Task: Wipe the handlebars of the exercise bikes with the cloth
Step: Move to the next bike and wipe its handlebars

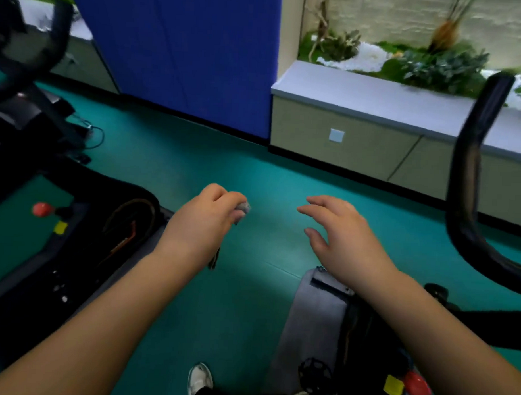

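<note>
Teal flooring (254, 173) fills most of the frame, with a blue panel (181, 52) at upper centre and a planter ledge (375, 95) to the upper right. One exercise bike (60, 234) sits along the left edge, its handlebar (60, 27) blurred at upper left; a second bike (337, 333) stands at lower right, its black handlebar (473, 163) curving up the right side. Neither bar is touched. My right hand (340, 238), right of centre, hangs above the floor with fingers spread and relaxed, holding nothing. My left hand (205, 222), just left of centre, is curled around the cloth (243, 209); only a small grey wad shows at the fingertips, with a bit below the wrist. It looks soft and light, so I judge it should be opened out and wrapped around the padded bar, which seems firm and grippy.
</note>
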A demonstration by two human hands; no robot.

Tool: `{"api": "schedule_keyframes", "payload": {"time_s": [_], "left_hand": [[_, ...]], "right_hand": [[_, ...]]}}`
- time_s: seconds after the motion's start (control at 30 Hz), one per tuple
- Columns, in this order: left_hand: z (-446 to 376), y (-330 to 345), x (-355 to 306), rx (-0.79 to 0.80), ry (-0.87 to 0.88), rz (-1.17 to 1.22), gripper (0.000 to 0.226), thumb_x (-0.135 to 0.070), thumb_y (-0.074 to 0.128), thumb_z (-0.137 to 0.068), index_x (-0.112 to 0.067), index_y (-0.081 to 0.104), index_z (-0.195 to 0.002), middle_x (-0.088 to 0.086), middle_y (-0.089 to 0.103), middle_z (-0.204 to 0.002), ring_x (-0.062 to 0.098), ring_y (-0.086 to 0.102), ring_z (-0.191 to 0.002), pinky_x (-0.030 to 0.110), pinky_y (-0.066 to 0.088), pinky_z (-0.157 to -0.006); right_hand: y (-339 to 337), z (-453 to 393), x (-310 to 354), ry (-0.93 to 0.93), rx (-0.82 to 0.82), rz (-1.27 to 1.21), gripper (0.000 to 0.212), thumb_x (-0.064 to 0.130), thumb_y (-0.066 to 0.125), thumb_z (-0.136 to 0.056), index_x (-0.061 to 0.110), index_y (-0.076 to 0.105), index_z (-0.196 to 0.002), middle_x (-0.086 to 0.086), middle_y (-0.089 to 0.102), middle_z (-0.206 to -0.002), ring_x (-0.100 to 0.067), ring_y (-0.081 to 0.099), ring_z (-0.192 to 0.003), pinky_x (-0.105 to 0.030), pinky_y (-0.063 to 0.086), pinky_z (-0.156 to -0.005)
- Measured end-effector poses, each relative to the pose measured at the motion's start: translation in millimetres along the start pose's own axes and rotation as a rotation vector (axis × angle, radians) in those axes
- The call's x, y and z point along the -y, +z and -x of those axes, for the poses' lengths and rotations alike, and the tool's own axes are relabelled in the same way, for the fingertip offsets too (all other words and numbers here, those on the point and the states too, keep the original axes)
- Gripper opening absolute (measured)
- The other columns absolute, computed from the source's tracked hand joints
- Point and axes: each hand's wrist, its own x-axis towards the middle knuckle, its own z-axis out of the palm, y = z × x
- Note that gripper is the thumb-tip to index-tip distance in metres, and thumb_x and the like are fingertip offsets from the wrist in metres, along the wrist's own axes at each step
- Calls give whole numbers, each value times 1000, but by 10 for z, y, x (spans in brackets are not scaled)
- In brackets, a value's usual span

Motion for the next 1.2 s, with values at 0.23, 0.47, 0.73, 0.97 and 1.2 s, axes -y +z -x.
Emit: {"api": "schedule_keyframes", "payload": {"time_s": [0.23, 0.47, 0.73, 0.97, 1.2], "left_hand": [[334, -694, 1027, -12, -126, -97, 33, -31, 71, -80, -23, 63, -111, 3, 54, -99, 26, 58, -85, 29, 45, -71], [599, -1260, 2018, -110, -293, -148, 27, -32, 62, -87, -26, 63, -114, 1, 60, -102, 24, 58, -93, 29, 41, -73], [398, -1583, 2684, -166, -396, -126, 27, -34, 49, -94, -25, 58, -117, 1, 59, -108, 24, 55, -93, 30, 39, -69], [-112, -1784, 3095, -193, -480, 0, 47, -46, 74, -73, -26, 59, -113, -5, 53, -103, 10, 47, -89, 21, 37, -78], [-706, -2194, 3318, -324, -395, -19, 29, -33, 70, -80, -29, 64, -108, -9, 58, -102, 6, 54, -90, 11, 36, -77]], "right_hand": [[574, -646, 861, 8, 104, 107, 41, 28, 58, -88, 26, 54, -129, 0, 46, -139, -23, 40, -128, -39, 36, -103], [1130, -1212, 1747, -32, 155, 81, 40, 32, 56, -90, 26, 54, -130, 0, 45, -140, -22, 41, -129, -38, 35, -105], [1420, -1905, 2326, -147, 202, 76, 38, 32, 55, -90, 26, 55, -128, 2, 47, -140, -21, 41, -130, -41, 35, -107], [1561, -2735, 2564, -214, 220, 74, 39, 32, 54, -91, 27, 53, -130, 3, 45, -142, -21, 40, -131, -40, 34, -107], [1505, -3490, 2770, -263, 162, 32, 44, 33, 54, -92, 29, 47, -135, 3, 37, -148, -21, 33, -136, -40, 28, -111]]}}
